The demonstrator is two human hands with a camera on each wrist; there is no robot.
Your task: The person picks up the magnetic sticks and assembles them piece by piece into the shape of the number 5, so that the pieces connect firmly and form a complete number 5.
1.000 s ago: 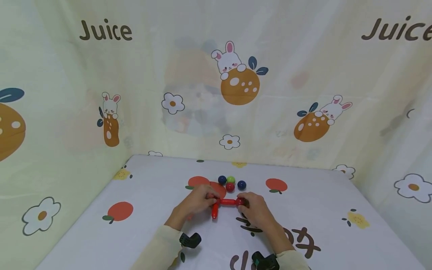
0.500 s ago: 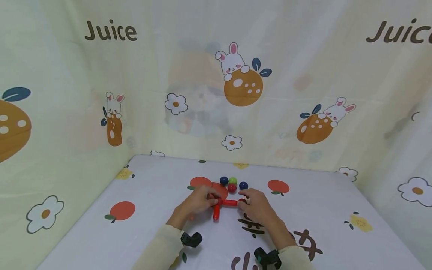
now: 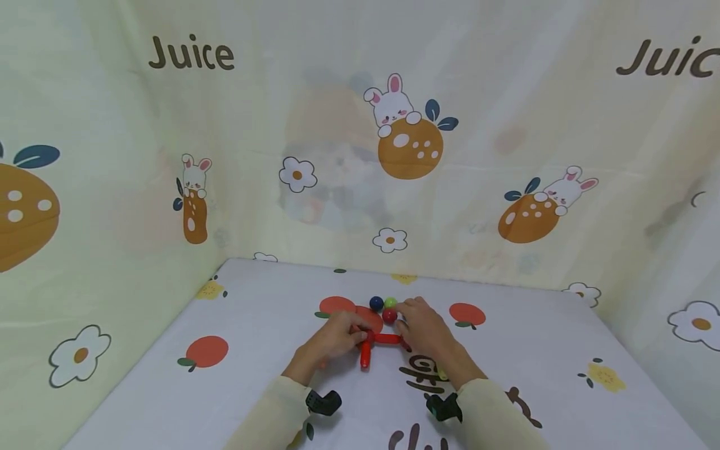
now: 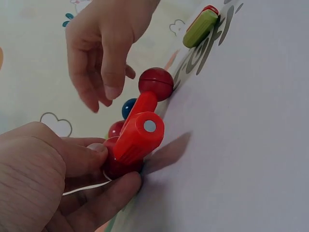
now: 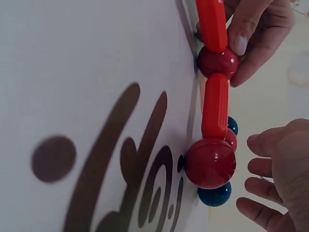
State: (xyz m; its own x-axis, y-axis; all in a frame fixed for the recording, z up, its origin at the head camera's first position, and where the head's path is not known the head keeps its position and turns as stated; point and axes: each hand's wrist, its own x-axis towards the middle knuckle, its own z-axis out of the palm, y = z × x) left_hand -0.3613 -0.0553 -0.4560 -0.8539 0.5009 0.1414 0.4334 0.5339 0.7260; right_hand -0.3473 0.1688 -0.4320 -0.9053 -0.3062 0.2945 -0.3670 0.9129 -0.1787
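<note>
My left hand (image 3: 334,337) pinches a dark red ball (image 4: 120,164) between thumb and fingers. Two red magnetic rods join at that ball: one rod (image 3: 365,356) points toward me, its silver end facing the left wrist camera, and another rod (image 5: 215,106) runs right to a second red ball (image 5: 210,163). Past this second ball, my right hand (image 3: 424,325) reaches toward the loose balls with relaxed, spread fingers and nothing between them. A blue ball (image 5: 215,193) sits near its fingers in the right wrist view; the hand covers that ball in the head view.
Behind the rods, a blue ball (image 3: 376,304), a green ball (image 3: 390,302) and a red ball (image 3: 389,315) lie grouped on the printed white cloth (image 3: 270,362). A green stick (image 4: 200,29) and a red one lie together to the right, partly under my right forearm in the head view.
My right hand has let go of the red ball at the right rod's end and moved back toward the loose balls, covering the right blue one. My left hand keeps its hold.
</note>
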